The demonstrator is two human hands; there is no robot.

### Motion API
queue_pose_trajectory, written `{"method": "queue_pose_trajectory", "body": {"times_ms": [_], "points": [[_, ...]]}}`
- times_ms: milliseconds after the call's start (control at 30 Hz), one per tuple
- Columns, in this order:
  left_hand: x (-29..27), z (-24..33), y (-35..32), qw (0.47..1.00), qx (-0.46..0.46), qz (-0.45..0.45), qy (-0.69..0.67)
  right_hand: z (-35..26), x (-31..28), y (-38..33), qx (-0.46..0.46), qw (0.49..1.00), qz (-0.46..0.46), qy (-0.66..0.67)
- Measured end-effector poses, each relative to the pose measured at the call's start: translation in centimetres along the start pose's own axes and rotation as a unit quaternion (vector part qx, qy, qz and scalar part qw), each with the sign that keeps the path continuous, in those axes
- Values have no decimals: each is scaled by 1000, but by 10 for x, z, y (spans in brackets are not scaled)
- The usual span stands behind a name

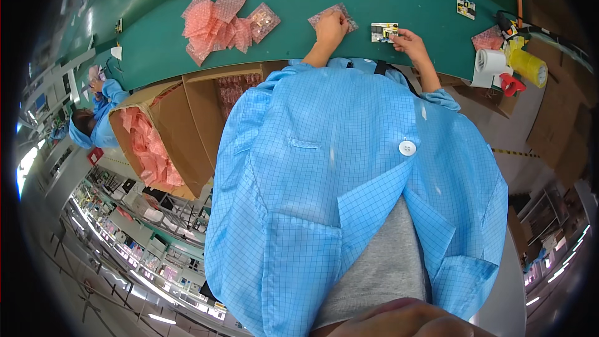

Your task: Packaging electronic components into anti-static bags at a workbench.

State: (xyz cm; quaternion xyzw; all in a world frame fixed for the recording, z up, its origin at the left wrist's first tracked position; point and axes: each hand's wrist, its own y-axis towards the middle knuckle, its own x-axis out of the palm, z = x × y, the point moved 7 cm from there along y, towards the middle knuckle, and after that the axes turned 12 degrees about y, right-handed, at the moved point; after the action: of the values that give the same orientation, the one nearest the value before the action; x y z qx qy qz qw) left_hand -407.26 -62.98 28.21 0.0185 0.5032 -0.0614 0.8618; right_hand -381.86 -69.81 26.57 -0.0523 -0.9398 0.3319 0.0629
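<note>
My left hand (332, 27) is closed on a pink bubble-wrap bag (317, 19) that lies on the green bench, its fingertips pinching the bag near its middle. To the right, my right hand (409, 45) grips the right edge of a small circuit board (382, 30) between thumb and fingers. The board carries white, yellow and dark parts and is apart from the bag. A loose pile of pink bubble-wrap bags (209, 24) is left of my left hand. At the pile's right edge is another bag (263, 22) with a board-like thing inside.
Another circuit board (466, 7) rests at the far right, near yellow tape rolls (528, 66), a white roll (490, 62) and a red tape holder (511, 85). Cardboard boxes (178, 131) of bubble bags stand below the bench's left edge. A co-worker (93, 118) is farther left.
</note>
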Motion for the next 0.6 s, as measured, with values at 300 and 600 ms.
{"method": "queue_pose_trajectory", "body": {"times_ms": [300, 600], "points": [[-18, -9, -6, 995, 73, 23, -66, -39, 73, 15, -5, 995, -98, 35], [-26, -20, -10, 986, 124, 37, -107, -17, 86, 37, 12, 993, -120, -4]]}}
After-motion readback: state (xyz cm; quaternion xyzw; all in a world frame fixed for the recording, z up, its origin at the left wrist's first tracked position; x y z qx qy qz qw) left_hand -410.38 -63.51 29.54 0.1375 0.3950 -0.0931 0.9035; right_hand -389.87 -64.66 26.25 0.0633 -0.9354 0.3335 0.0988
